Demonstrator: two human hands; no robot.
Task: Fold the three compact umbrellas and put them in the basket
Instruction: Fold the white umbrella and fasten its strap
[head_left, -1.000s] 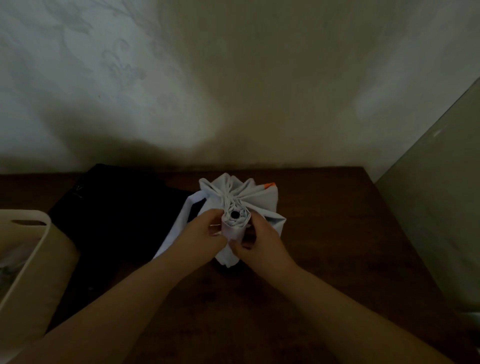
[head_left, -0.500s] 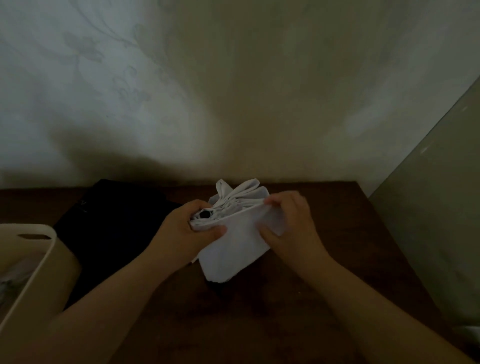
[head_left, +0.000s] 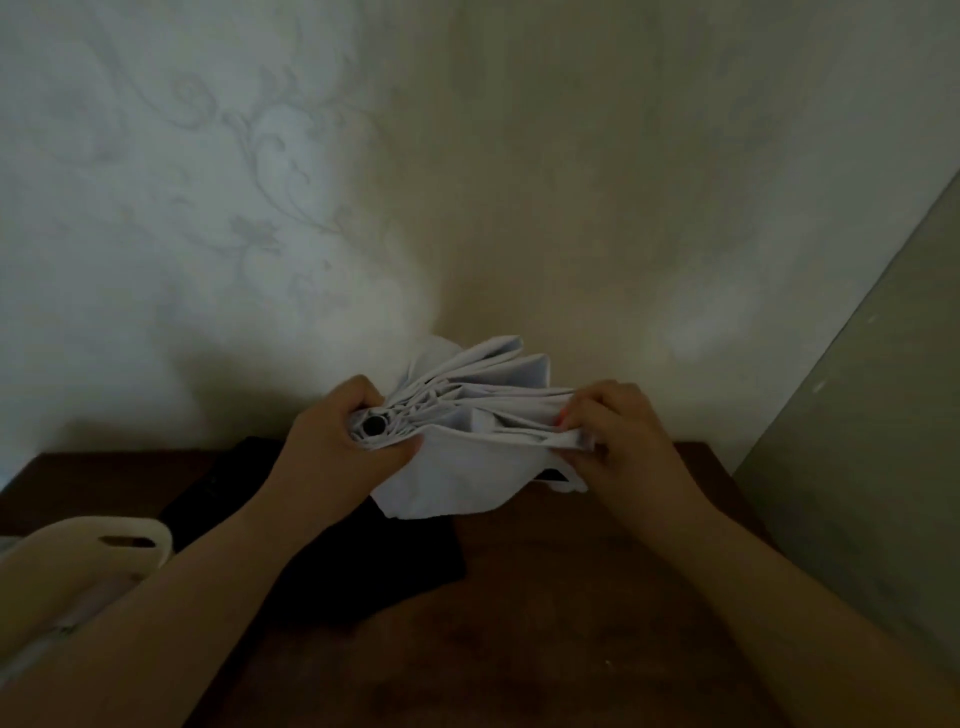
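Both your hands are gripping the white umbrella above the table: left hand clutching its tip end, right hand pinching canopy folds.

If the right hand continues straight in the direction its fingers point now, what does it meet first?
Probably the left hand. The right hand points leftward along the white umbrella it pinches, and the left hand grips the other end; depth is unclear.

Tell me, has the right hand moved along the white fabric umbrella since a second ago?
Yes. The right hand has slid rightward, away from the left hand, toward the wooden table's right edge.
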